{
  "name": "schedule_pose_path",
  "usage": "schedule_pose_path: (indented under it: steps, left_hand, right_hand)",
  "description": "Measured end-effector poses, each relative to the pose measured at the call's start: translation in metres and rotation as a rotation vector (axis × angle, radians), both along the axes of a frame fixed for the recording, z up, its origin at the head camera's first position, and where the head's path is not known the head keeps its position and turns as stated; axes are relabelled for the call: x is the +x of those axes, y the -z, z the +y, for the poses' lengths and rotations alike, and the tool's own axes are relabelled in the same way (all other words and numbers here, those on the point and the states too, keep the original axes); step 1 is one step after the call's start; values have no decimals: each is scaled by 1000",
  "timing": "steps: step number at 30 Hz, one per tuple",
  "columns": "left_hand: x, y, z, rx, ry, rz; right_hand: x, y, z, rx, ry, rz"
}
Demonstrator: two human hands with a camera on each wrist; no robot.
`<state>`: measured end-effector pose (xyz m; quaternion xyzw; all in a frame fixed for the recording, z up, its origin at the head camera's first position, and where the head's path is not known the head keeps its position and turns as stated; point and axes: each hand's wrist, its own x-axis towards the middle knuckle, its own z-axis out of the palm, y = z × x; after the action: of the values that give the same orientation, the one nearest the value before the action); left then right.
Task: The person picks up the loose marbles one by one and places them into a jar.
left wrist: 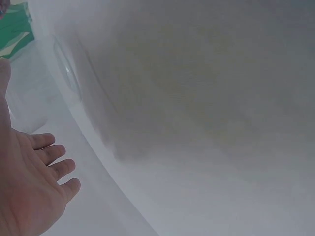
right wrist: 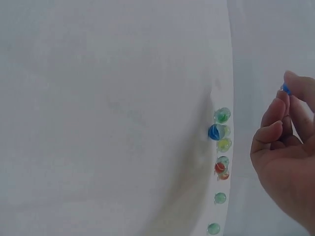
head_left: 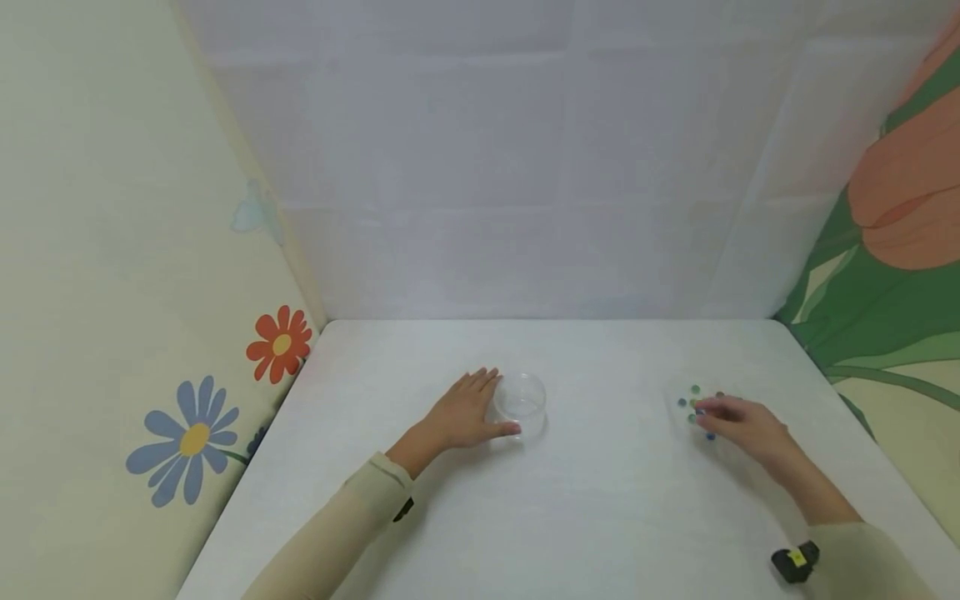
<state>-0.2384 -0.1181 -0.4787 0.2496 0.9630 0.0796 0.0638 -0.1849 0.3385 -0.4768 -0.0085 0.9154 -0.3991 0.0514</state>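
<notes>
In the head view a clear, round plastic container [head_left: 522, 397] stands on the white table. My left hand [head_left: 467, 418] is at its left side, fingers extended and thumb reaching along its near side. The left wrist view shows the palm with the fingers [left wrist: 63, 168] apart and straight beside the clear wall. Over to the right, my right hand [head_left: 756, 432] is above a group of glass marbles [head_left: 695, 389]. Between thumb and fingertips it pinches a blue marble [right wrist: 286, 89]. Green, yellow, red and blue marbles [right wrist: 224, 144] lie below; the hand covers some in the head view.
The white table [head_left: 585, 500] reaches back to a white cloth backdrop [head_left: 525, 167]. Walls painted with flowers stand at both sides, with a blue flower [head_left: 191, 440] on the left. A black wrist device [head_left: 795, 562] is at my right sleeve.
</notes>
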Motion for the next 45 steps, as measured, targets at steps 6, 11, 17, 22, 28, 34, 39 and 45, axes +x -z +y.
schedule_pose_path:
  steps: [6,11,17,22,28,34,39,45]
  left_hand:
    - [0,1,-1,6,-1,-6]
    - [0,3,-1,6,-3,-5]
    - [0,2,-1,11,0,-5]
    - [0,1,-1,12,0,-4]
    - [1,-1,0,12,-7,-13]
    - [2,-1,0,13,-8,-11]
    - [0,2,-1,16,-1,1]
    - [0,3,-1,18,0,0]
  right_hand:
    - [-5,-2,-11,-97,3,14]
    - [-9,-4,-23,-117,19,9]
    - [-15,-9,-37,-142,39,-12]
    - [-19,-10,-45,-163,39,-34]
    - [-26,-11,-54,-209,59,-79]
    - [-31,-13,-65,-286,72,-96]
    - [-35,-16,-76,-382,76,-125]
    - [-36,-19,-88,-455,36,-117]
